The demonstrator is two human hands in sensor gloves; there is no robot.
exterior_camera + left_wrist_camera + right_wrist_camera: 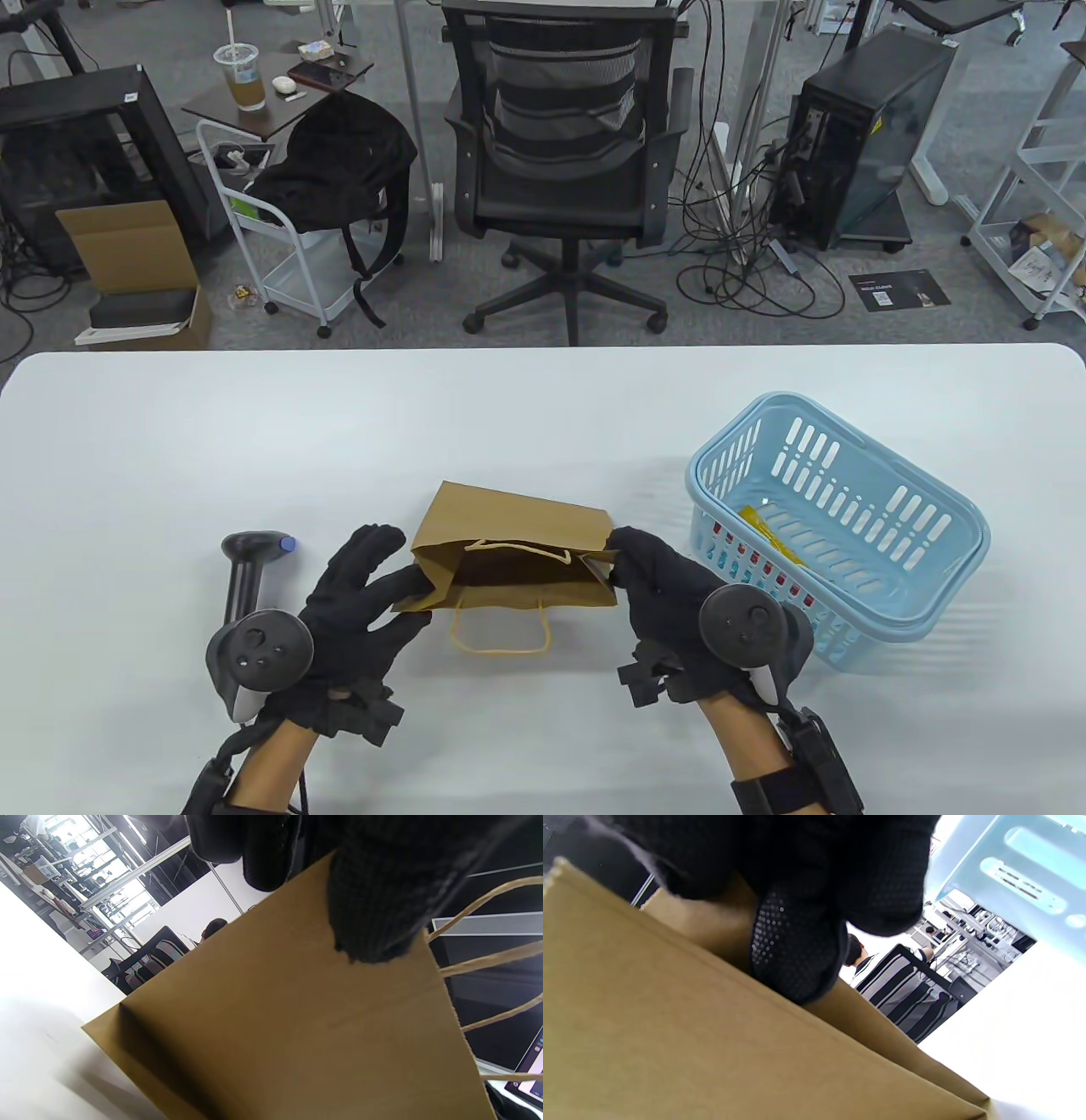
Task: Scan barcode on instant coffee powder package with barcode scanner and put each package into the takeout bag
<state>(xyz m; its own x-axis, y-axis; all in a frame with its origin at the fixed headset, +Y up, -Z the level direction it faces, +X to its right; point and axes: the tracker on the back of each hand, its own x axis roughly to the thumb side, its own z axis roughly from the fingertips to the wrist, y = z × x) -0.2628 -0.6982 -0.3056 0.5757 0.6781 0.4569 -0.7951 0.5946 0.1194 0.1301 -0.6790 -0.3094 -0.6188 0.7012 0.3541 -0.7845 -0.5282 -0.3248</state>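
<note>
The brown paper takeout bag (517,526) stands at the table's middle front with its mouth open towards me and a handle loop hanging out. My left hand (411,598) pinches its left edge; in the left wrist view a gloved fingertip (373,908) presses on the bag's (297,1027) outer face. My right hand (624,564) grips the bag's right edge, and in the right wrist view its fingers (793,950) curl over the rim of the bag (649,1027). Coffee packages (768,531), yellow and red, lie in the blue basket (933,509). The black barcode scanner (246,577) lies left of my left hand.
The basket (1009,870) stands close to the right of my right hand. Beyond the table's far edge are an office chair (564,153), a computer tower (857,127) and a cart with a backpack (339,161).
</note>
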